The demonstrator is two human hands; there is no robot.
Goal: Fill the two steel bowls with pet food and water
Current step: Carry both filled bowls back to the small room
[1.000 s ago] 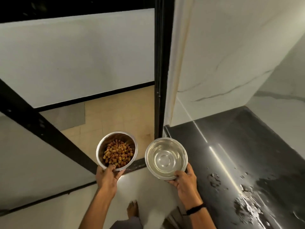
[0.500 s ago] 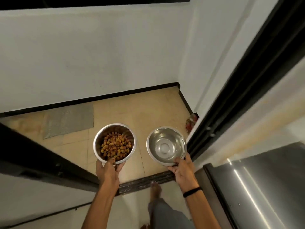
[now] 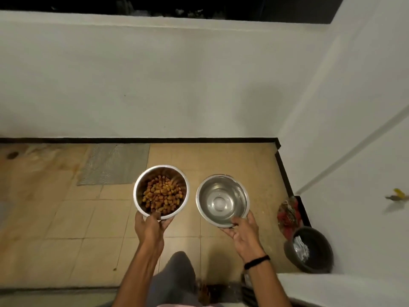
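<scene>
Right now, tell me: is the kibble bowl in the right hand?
No, the left hand holds the kibble bowl; the right hand holds the other steel bowl.

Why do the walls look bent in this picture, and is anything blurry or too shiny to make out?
Head view: the wide-angle lens bows the white wall and the black skirting. The yellow object at the right edge is smeared beyond telling. The water bowl in the right hand glints, so its water level is hard to read. The kibble bowl in the left hand reads clearly.

Your fingers vanish under both bowls; the grey mat [image 3: 115, 163] is blurred, and the dark bin's [image 3: 309, 249] contents are unreadable.
</scene>
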